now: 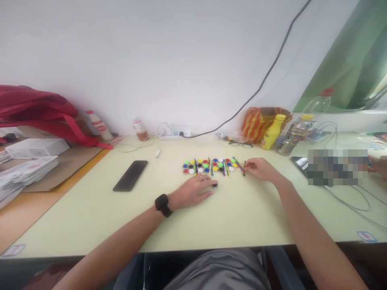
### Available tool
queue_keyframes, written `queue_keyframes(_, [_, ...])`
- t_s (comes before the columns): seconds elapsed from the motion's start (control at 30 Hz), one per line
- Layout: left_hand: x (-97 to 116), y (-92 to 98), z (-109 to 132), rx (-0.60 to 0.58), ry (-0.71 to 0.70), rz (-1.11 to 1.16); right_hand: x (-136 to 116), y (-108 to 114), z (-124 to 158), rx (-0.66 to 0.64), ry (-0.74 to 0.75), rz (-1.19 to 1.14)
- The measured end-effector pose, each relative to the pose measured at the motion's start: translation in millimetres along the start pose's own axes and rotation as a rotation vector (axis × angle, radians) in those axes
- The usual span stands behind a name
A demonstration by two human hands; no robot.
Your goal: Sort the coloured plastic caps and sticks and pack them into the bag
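Note:
Small round discs point(215, 160) in red, yellow, green, blue, white and black lie in rows on the table, with thin coloured sticks point(224, 167) in bunches between groups of them. My left hand point(192, 191) rests palm down in front of the rows, fingers stretched out and apart. Its index fingertip touches a black disc point(215, 185) that lies nearer to me than the others. At the right end of the rows my right hand point(260, 169) is closed in a pinch beside slanted sticks point(238, 164). A small dark thing shows at its fingertips, too small to name.
A black phone point(130, 176) lies left of the discs. Along the wall stand a drink bottle point(140, 129), a power strip point(173, 133), glasses point(241, 143), a yellow bottle point(273, 132) and a clear bottle point(294, 135). Another person's hand point(379, 166) is at far right, near cables.

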State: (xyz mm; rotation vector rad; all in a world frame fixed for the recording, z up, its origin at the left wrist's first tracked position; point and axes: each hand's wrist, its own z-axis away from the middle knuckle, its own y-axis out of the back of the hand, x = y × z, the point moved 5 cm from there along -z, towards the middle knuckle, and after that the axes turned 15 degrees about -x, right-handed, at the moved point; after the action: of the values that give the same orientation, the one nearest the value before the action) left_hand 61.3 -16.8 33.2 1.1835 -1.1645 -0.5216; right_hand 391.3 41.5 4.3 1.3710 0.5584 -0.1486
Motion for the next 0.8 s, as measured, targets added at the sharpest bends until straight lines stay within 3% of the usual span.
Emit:
queue_keyframes(0.27, [0,12.4,2,-0.018,-0.016,0.028,-6,8,4,0.089,0.048,0.053])
queue_keyframes(0.4, [-1,16.8,5,-0.024,-0.026,0.02,-17,3,4,0.041,0.093,0.002])
queue_keyframes(0.63, [-7,14.4,5,0.035,0.107,-0.017,-21,4,9,-0.005,-0.005,-0.02])
queue_keyframes(0.8, [-3,12.8,3,0.079,0.115,-0.035,-23,6,15,-0.026,-0.015,-0.033])
